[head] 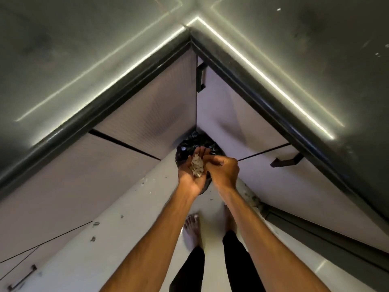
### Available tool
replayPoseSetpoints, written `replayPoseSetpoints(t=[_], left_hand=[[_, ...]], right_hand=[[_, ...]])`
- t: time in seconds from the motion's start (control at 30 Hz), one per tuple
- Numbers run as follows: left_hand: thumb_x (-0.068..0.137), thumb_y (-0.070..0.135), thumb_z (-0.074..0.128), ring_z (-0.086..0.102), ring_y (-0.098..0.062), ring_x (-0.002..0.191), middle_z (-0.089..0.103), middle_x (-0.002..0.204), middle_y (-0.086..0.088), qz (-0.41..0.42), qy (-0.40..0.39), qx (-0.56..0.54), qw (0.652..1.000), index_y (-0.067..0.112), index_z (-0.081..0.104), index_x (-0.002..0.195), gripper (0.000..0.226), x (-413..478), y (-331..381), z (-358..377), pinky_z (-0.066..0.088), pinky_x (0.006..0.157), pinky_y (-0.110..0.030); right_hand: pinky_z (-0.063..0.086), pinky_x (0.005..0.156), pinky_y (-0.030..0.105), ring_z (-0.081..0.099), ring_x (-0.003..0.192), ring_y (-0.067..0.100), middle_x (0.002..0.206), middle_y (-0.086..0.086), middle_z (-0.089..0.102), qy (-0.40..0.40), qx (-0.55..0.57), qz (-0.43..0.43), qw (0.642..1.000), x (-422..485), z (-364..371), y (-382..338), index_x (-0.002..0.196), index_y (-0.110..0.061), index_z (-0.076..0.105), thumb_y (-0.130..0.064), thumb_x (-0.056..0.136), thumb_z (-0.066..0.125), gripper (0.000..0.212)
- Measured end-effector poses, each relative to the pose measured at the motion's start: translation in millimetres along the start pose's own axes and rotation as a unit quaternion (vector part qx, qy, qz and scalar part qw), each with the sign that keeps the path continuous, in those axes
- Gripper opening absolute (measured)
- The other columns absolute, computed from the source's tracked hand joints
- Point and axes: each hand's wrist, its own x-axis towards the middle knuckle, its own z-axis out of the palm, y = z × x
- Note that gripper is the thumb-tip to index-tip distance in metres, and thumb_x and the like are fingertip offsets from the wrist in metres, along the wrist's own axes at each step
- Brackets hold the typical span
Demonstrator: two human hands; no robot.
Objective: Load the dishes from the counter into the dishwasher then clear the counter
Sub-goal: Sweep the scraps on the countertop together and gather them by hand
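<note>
Pale, crumpled scraps [197, 165] lie heaped in the upturned left hand [189, 175] at frame centre, just above a black-bagged bin [185, 147]. The dark, glossy counter [84, 60] spans the top.

Single head-worn wide-angle view. Looks steeply down from above counter height into the inner corner of the dark counter [73, 49], past the left hand [190, 175] and right hand [224, 171] near frame centre, to pale floor [126, 218] and bare feet [192, 230] below.
</note>
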Motion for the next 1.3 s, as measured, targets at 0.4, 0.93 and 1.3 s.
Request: replayPoseSetpoints(t=[0.4, 0.93, 1.3], left_hand=[[0.11, 0.021, 0.04, 0.055, -0.017, 0.088, 0.062, 0.11, -0.016, 0.14, 0.184, 0.251, 0.94, 0.001, 0.05, 0.136, 0.035, 78, -25, -42, 0.05, 0.076, -0.02], [0.109, 0.031, 0.037, 0.053, -0.036, 0.13, 0.055, 0.143, -0.019, 0.128, 0.208, 0.2, 0.949, 0.0, 0.049, 0.145, 0.049, 51, -20, -5, 0.047, 0.103, -0.038], [0.102, 0.004, 0.041, 0.06, -0.02, 0.075, 0.064, 0.08, -0.009, 0.08, 0.117, 0.318, 0.938, 0.007, 0.062, 0.086, 0.027, -84, 1, 63, 0.051, 0.07, -0.028]], right_hand=[[0.048, 0.101, 0.038, 0.061, 0.122, 0.035, 0.13, 0.022, 0.065, -0.102, -0.171, 0.078, 0.977, 76, 57, 84, 0.126, 0.001, 0.067, -0.019, 0.105, 0.047, 0.035], [0.061, 0.069, 0.029, 0.071, 0.093, 0.024, 0.108, 0.013, 0.072, -0.067, 0.211, 0.262, 0.939, 70, 51, 80, 0.114, -0.007, 0.067, -0.002, 0.101, 0.037, 0.034], [0.057, 0.099, 0.045, 0.072, 0.104, 0.029, 0.107, 0.011, 0.075, -0.1, 0.11, 0.131, 0.98, -11, -13, -28, 0.102, -0.009, 0.075, 0.002, 0.094, 0.053, 0.026]])
